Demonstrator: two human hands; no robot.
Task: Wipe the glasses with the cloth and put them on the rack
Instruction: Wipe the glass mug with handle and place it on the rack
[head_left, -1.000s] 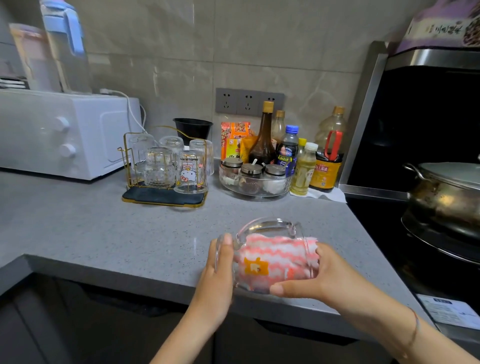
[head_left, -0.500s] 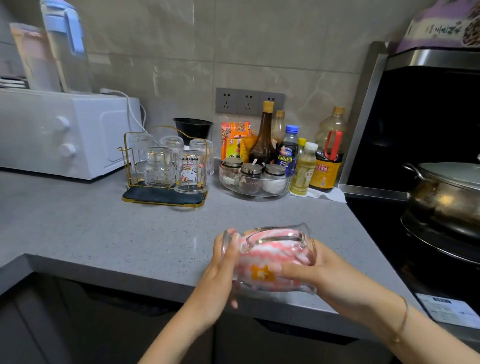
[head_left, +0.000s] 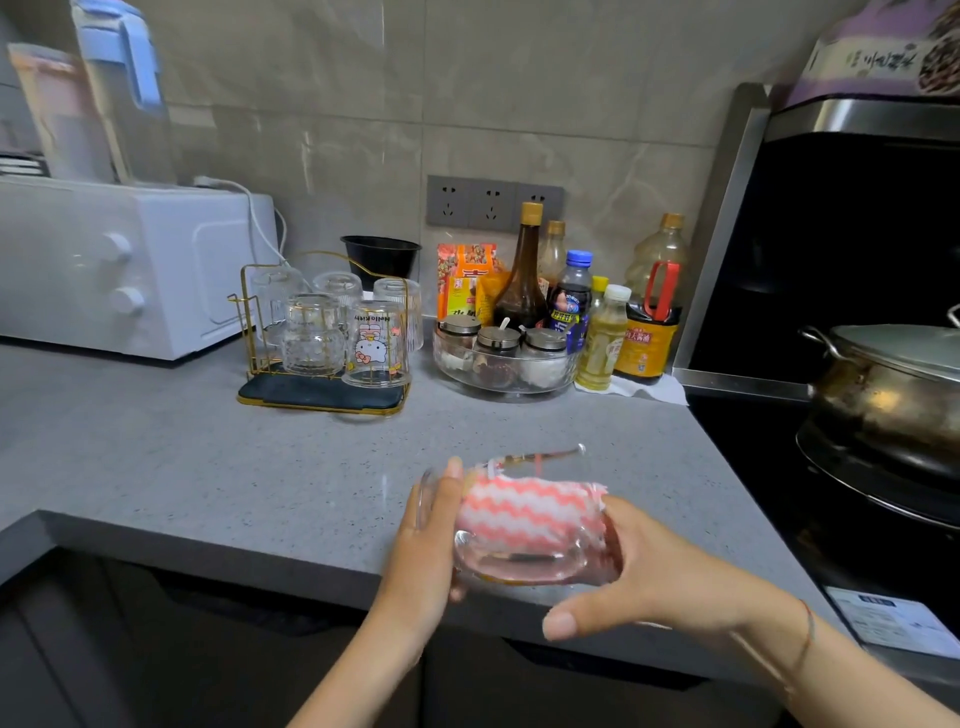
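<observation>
Glass is what I hold now: a clear glass mug with a handle (head_left: 524, 525), lying on its side in the air just over the front edge of the grey speckled surface (head_left: 208, 467). My left hand (head_left: 428, 545) presses flat against one end of it, fingers stretched and not curled. My right hand (head_left: 649, 571) is at the other end, where the pink and white wavy cloth (head_left: 524, 514) is stuffed inside; the thumb stands free and open, and I cannot tell how the other fingers grip, because they are hidden behind the mug and cloth.

I judge the mug to be stiff, a little heavy, slippery if damp, and easy to break against the stone edge. It is safer to take it around the body or by the handle, not by the thin rim. The cloth is soft and light and fills the inside easily.

Counting: one mug in my hands, one cloth. On the gold wire rack with a dark tray (head_left: 322, 395), well apart at the back, I count five glasses upside down, one with a cartoon cat print (head_left: 375, 345). It seems one place remains.
</observation>
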